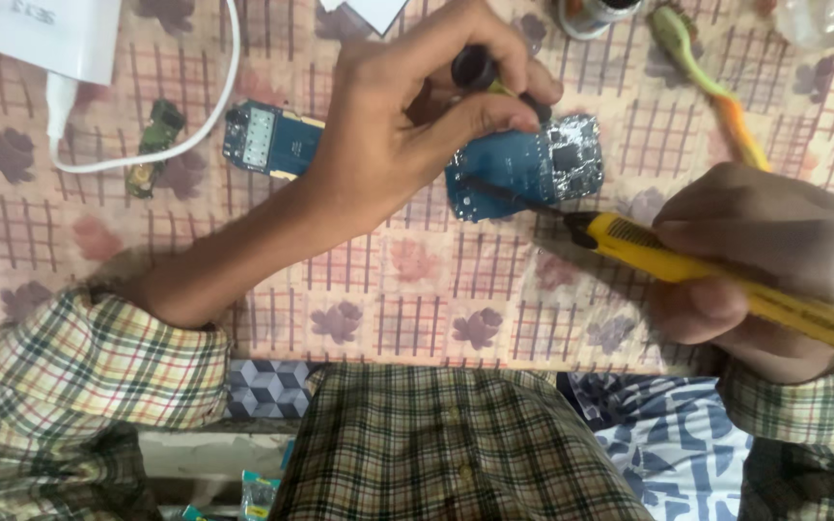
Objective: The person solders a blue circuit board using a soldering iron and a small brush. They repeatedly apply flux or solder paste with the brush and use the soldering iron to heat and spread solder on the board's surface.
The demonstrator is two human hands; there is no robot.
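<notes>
My left hand [407, 116] reaches over a blue circuit board [523, 169] and pinches a small black-and-yellow tool [480, 69] above it. My right hand [764, 260] grips a yellow soldering iron [726, 280]; its dark tip touches the board's left part. The board lies flat on the patterned tablecloth [417, 289], with a silver shielded area at its right end. Part of the board is hidden under my left fingers.
A second blue circuit board [267, 138] lies left of my hand. A small green board piece [152, 145], a white charger [55, 34] with its cable [214, 106], and a green-orange toothbrush [707, 82] lie around. A round container [591, 12] stands at the far edge.
</notes>
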